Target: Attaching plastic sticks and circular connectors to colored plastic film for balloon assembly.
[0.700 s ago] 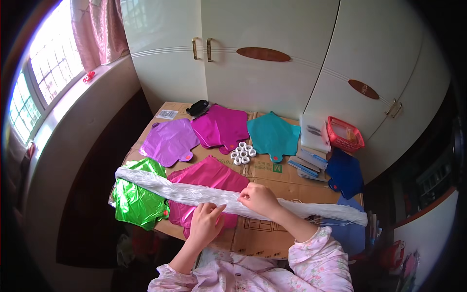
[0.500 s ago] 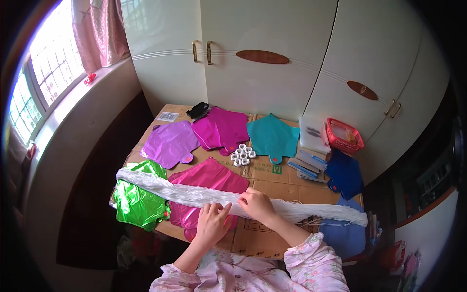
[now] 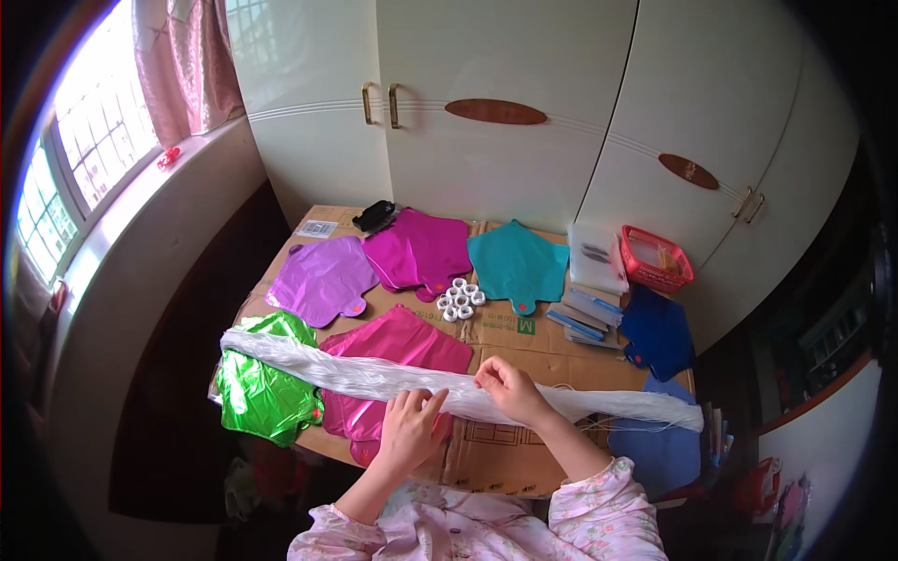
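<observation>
A long hank of white thread (image 3: pixel 374 376) stretches left to right across the near part of the cardboard-covered table. My left hand (image 3: pixel 408 428) rests at the hank's near edge, fingers apart with their tips on the strands. Just right of it, my right hand (image 3: pixel 510 391) is held over the hank with thumb and fingers pinched together; any fine strand between them is too small to see. Beneath the hank lie a shiny green foil sheet (image 3: pixel 257 402) on the left, a pink foil sheet (image 3: pixel 398 337) in the middle and a blue sheet (image 3: pixel 659 458) on the right.
Farther back lie lilac (image 3: pixel 323 278), magenta (image 3: pixel 416 248) and teal (image 3: pixel 519 266) foil sheets, with several small white rings (image 3: pixel 459 300) grouped between. At right are flat packets (image 3: pixel 585 318), a red basket (image 3: pixel 659 262) and a dark blue sheet (image 3: pixel 658 327). Cabinet doors (image 3: pixel 505 168) stand behind.
My right hand has lifted slightly and moved a little to the right, away from my left hand. The left hand stays at the hank. The whole view has shifted slightly.
</observation>
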Motion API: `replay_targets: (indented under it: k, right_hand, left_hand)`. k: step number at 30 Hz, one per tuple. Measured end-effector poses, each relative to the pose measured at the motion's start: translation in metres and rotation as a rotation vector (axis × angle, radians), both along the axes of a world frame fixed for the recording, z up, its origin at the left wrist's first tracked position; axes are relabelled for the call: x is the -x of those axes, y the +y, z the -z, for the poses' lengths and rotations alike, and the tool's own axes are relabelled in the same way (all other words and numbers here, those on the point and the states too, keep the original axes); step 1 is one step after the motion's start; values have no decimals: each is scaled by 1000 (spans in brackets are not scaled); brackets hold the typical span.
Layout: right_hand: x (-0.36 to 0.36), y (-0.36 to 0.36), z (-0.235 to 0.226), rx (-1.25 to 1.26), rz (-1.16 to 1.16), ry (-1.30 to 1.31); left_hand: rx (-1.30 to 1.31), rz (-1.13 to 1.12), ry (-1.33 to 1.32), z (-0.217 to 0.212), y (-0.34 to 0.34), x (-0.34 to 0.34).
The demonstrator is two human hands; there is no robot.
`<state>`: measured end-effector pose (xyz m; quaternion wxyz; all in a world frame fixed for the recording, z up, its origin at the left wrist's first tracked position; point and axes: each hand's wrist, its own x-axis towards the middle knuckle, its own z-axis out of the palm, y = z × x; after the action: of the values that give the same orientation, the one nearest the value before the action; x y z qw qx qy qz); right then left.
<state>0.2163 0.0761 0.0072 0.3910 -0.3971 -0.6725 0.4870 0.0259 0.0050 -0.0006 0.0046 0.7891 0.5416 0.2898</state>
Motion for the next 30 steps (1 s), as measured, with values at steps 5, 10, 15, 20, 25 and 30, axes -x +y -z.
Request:
replay_targets:
  k: [5, 10, 15, 20, 25, 30]
  right_hand:
    - [-8, -1, 15, 285, -120, 173]
    - [-11, -19, -19, -216, -10, -349]
    - [-43, -32, -39, -175, 2, -128]
    - [-103, -46, -72, -28, -16, 893]
    - [-150, -62, -106, -260, -71, 1441]
    - [-183, -70, -116, -441, -14, 1453]
  left_hand:
    - [-55, 21, 132, 4, 11, 0]
    - [85, -19, 204, 19, 20, 9]
    - [163, -27, 282, 27, 22, 11]
    - [173, -22, 287, 27, 21, 15]
    - [187, -7, 271, 25, 22, 14]
    - [157, -3, 277, 24, 23, 13]
